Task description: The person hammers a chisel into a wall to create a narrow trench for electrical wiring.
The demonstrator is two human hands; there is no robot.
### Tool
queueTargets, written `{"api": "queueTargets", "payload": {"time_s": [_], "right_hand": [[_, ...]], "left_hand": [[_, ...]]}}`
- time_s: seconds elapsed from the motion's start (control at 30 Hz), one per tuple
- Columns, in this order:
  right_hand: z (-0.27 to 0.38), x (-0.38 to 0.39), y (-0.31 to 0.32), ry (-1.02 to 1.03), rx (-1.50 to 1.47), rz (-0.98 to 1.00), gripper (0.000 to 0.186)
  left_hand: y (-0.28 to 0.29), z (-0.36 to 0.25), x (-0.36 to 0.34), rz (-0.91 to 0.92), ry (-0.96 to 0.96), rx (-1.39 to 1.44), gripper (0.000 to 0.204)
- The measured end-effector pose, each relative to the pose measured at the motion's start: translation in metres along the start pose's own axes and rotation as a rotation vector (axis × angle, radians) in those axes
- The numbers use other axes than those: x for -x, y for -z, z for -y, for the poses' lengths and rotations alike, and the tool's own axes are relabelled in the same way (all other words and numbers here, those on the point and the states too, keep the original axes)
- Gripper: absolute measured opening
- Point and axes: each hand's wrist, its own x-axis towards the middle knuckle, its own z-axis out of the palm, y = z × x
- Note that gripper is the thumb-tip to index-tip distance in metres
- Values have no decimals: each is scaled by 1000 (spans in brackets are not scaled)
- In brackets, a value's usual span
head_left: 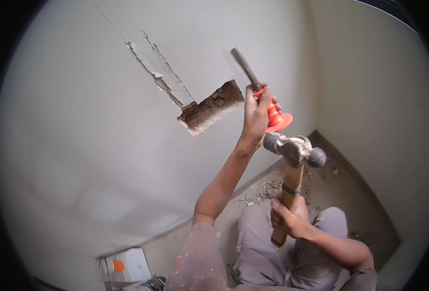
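Observation:
My left hand [257, 114] is closed round the orange guarded grip of a cold chisel [245, 66]. Its steel blade points up and to the left, apart from the wall, just right of a rough rectangular hole [213, 107] with brick showing inside. My right hand [292, 217] grips the wooden handle of a ball-peen hammer [294, 150], wrapped with dark binding partway up. The hammer's steel head is just below the chisel's round orange guard; whether they touch I cannot tell.
Two chipped grooves [156, 77] run up the pale wall [93, 126] from the hole. Broken rubble [268, 186] lies on the floor along the wall's foot, beyond my bent knees. A white box-like thing with an orange item [118, 266] sits at lower left. Another wall [374, 97] closes the right side.

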Motion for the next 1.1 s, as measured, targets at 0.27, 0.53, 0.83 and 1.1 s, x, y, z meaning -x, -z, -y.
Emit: {"api": "queueTargets", "payload": {"time_s": [0.27,0.53,0.83,1.1], "right_hand": [[-23,-59,14,-144,118,-202,30],[-39,-40,33,-57,825,-143,25],[139,51,-55,-155,642,-351,18],[314,22,-46,-13,791,-318,9]], "left_hand": [[-9,-66,-25,-205,-185,-1,35],[-18,-126,66,-1011,392,474,38],[-64,-168,172,-1419,1144,726,33],[-36,-183,139,-776,1040,790,17]]}}
